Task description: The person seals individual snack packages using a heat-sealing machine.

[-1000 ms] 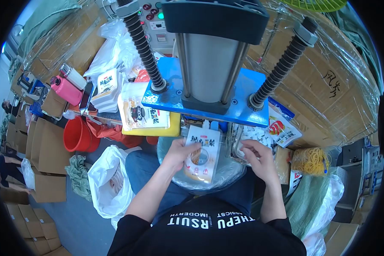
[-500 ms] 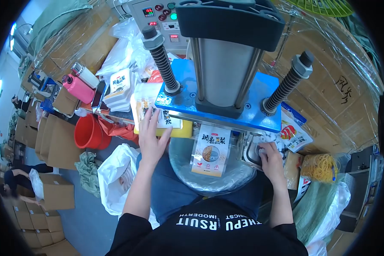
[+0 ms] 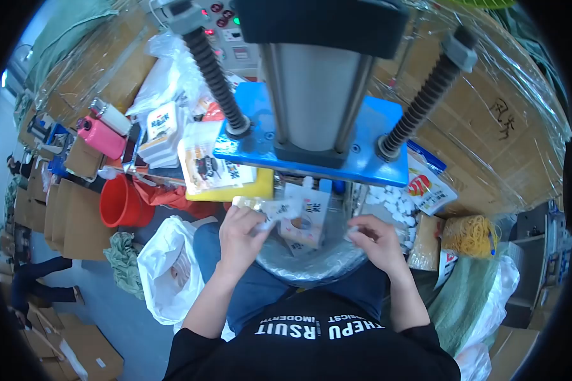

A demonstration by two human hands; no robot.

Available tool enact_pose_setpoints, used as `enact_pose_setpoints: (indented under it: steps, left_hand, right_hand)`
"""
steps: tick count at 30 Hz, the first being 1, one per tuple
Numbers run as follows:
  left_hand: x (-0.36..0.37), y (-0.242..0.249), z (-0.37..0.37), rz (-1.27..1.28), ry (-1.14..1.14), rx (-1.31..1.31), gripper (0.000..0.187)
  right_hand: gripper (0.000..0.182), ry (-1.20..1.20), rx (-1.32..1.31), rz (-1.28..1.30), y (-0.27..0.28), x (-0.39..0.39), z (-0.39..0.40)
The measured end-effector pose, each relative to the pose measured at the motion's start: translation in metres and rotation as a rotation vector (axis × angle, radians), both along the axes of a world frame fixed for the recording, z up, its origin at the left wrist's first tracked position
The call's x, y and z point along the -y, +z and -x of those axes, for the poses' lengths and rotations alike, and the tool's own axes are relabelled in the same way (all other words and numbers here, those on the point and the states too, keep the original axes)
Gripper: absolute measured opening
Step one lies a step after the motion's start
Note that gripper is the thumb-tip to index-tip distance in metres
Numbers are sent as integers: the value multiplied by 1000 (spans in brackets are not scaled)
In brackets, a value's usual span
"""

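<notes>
My left hand (image 3: 238, 230) is closed on a printed pouch (image 3: 276, 209), which is blurred by motion. Behind and beside it a second printed pouch (image 3: 306, 219) hangs below the blue press plate (image 3: 337, 120), over a plastic-lined tub (image 3: 299, 270). My right hand (image 3: 380, 242) pinches a small white plastic piece (image 3: 351, 233), its shape hard to make out. Close by on the right lies a pile of small white plastic pieces (image 3: 397, 204). To the left, flat printed pouches (image 3: 213, 162) are stacked on a yellow block (image 3: 260, 184).
The press cylinder (image 3: 318, 95) and two spring posts rise in front of me. A red bucket (image 3: 124, 200), a white bag (image 3: 168, 267) and a pink bottle (image 3: 102, 138) stand left. Yellow string (image 3: 469, 236) lies right. Another person bends over boxes (image 3: 76, 349) far left.
My left hand has moved from the pouch stack toward the middle with a pouch. My right hand has left the white pile, moving left with a small piece. The pouch under the press has shifted.
</notes>
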State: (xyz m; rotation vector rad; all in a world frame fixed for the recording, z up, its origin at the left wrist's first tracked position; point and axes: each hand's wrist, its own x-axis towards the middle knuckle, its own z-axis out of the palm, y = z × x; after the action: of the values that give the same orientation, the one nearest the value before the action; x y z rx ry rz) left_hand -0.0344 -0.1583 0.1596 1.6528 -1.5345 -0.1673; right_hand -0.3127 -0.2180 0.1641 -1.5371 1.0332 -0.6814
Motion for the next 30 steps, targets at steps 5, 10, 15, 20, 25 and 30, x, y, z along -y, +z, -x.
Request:
enact_pose_setpoints:
  steps: [5,10,15,20,25,30]
  left_hand:
    - [-10,20,28,-263,-290,-194,15]
    - [-28,-3,39,-701,-388,-1077,16]
    - [-17,-35,40,-685,-345,-1262,17]
    - [29,-40,29,-562,-146,-1410,18]
    - [46,-51,26,-529,-126,-1486,18]
    - [49,-51,25,-562,-158,-1398,21]
  right_hand:
    - [26,219,-18,385,42,12,-30]
    - [27,157,62,286,14,-1,-36]
    - [50,-14,177,29,-8,-4,-31]
    - [46,-35,72,48,-3,8,5]
    - [30,-213,-301,379,9,11,51]
    - [33,-286,-683,681,-18,15,44]
